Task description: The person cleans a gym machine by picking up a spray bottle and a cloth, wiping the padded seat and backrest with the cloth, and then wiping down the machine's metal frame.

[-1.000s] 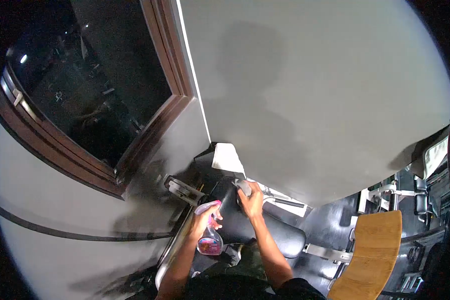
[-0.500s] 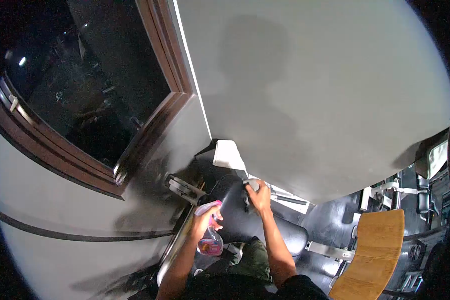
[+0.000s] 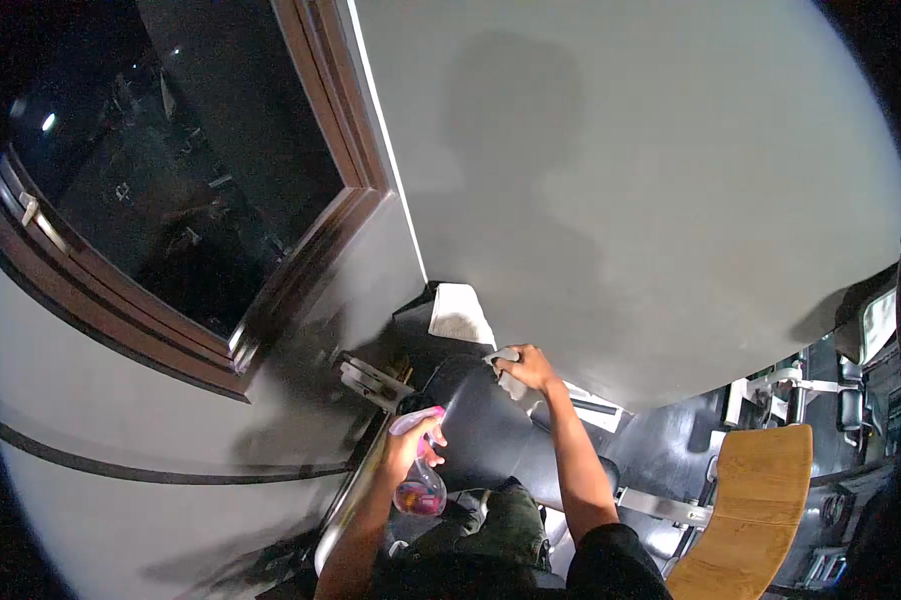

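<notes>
My left fingers [image 3: 437,437] are gripping the bottle [image 3: 421,498] beside the pad [image 3: 471,420]; my right fingers [image 3: 512,367] are clutching the cloth [image 3: 514,387] at the pad's far edge. I am judging wiping under way, amount left undeterminable.

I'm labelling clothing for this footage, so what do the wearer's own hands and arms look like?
The left hand and right hand are bare, without gloves. Both forearms are uncovered, with no watch or band visible. A short, plain black sleeve shows on the right arm; the left sleeve cannot be made out.
</notes>
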`<state>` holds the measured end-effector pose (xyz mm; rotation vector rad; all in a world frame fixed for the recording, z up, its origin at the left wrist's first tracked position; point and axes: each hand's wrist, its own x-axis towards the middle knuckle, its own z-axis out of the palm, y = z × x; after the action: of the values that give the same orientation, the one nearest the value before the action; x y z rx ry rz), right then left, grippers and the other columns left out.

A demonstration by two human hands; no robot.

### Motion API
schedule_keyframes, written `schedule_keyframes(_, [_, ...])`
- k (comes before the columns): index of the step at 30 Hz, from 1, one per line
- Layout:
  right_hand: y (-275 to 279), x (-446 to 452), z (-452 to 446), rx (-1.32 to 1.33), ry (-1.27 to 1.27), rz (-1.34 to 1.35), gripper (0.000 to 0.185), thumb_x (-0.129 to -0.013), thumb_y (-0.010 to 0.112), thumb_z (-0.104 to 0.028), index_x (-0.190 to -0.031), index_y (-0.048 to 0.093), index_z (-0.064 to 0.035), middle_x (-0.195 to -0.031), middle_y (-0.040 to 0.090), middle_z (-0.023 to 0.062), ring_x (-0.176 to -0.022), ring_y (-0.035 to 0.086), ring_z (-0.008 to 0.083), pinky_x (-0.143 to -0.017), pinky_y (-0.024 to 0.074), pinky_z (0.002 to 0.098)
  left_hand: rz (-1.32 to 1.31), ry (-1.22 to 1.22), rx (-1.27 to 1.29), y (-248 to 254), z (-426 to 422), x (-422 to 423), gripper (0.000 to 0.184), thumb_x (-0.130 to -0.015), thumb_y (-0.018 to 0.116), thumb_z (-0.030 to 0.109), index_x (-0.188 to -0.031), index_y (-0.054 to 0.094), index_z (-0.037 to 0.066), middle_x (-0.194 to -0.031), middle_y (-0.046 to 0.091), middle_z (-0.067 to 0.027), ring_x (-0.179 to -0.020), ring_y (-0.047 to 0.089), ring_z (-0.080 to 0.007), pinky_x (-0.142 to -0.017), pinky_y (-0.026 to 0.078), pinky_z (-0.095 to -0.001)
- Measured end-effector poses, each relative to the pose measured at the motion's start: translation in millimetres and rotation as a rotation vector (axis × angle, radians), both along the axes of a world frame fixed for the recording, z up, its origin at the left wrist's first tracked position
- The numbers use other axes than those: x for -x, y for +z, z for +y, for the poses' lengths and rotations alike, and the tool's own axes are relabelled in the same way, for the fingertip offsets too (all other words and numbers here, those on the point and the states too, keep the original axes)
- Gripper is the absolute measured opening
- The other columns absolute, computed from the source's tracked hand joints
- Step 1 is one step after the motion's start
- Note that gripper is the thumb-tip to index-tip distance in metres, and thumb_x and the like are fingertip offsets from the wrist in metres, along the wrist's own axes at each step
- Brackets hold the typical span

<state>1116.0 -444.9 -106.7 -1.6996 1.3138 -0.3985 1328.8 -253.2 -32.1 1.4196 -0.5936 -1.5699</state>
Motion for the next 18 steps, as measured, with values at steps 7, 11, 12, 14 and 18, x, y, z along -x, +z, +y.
schedule_keyframes(7, [20.0,-30.6,-31.9,0.229,0.38,0.086,0.047,-0.075,0.067,-0.04,-0.108,0.066,-0.0078,-0.102,0.067,0.0167,-0.096,0.064,0.0315,-0.087,0.0482,0.0385,-0.007,-0.049,-0.033,3.4,-3.3,-2.7,0.037,-0.089,0.057,0.028,-0.111,0.059,-0.002,-0.071,0.06,-0.0116,-0.041,0.054,-0.0184,-0.04,0.049,-0.0285])
schedule_keyframes(11, [19.8,-26.0,-28.7,0.089,0.39,0.036,0.065,-0.072,0.067,-0.048,-0.119,0.06,-0.003,-0.119,0.059,0.0222,-0.109,0.057,0.0357,-0.097,0.0426,0.0401,-0.023,-0.031,-0.028,1.8,-0.9,-3.9,0.037,-0.089,0.056,0.026,-0.111,0.059,-0.003,-0.072,0.06,-0.0113,-0.041,0.054,-0.0182,-0.041,0.05,-0.0288])
schedule_keyframes(12, [23.5,-21.9,-26.4,0.089,0.393,0.034,0.065,-0.072,0.067,-0.048,-0.119,0.06,-0.003,-0.119,0.059,0.0222,-0.109,0.057,0.0357,-0.097,0.0426,0.0401,-0.022,-0.028,-0.032,-0.7,-0.7,-4.4,0.036,-0.089,0.056,0.025,-0.111,0.059,-0.003,-0.072,0.06,-0.0114,-0.041,0.054,-0.0181,-0.041,0.05,-0.0291])
schedule_keyframes(14, [36.4,-11.6,-18.9,-0.126,0.242,0.032,0.063,-0.072,0.067,-0.048,-0.117,0.062,-0.0033,-0.116,0.061,0.02,-0.107,0.059,0.0329,-0.095,0.0437,0.0383,-0.021,-0.029,-0.026,1.1,-0.6,-4.1,0.037,-0.089,0.056,0.025,-0.112,0.058,-0.003,-0.072,0.061,-0.012,-0.041,0.054,-0.0179,-0.041,0.05,-0.0296])
schedule_keyframes(18, [-69.3,3.5,-31.5,-0.118,0.133,-0.014,0.058,-0.073,0.068,-0.043,-0.112,0.064,-0.0005,-0.106,0.066,0.0196,-0.103,0.061,0.0292,-0.091,0.0456,0.0352,-0.002,-0.03,-0.019,-1.7,-0.3,-5.9,0.036,-0.089,0.056,0.024,-0.112,0.058,-0.004,-0.072,0.061,-0.0127,-0.04,0.053,-0.0179,-0.04,0.05,-0.0308])
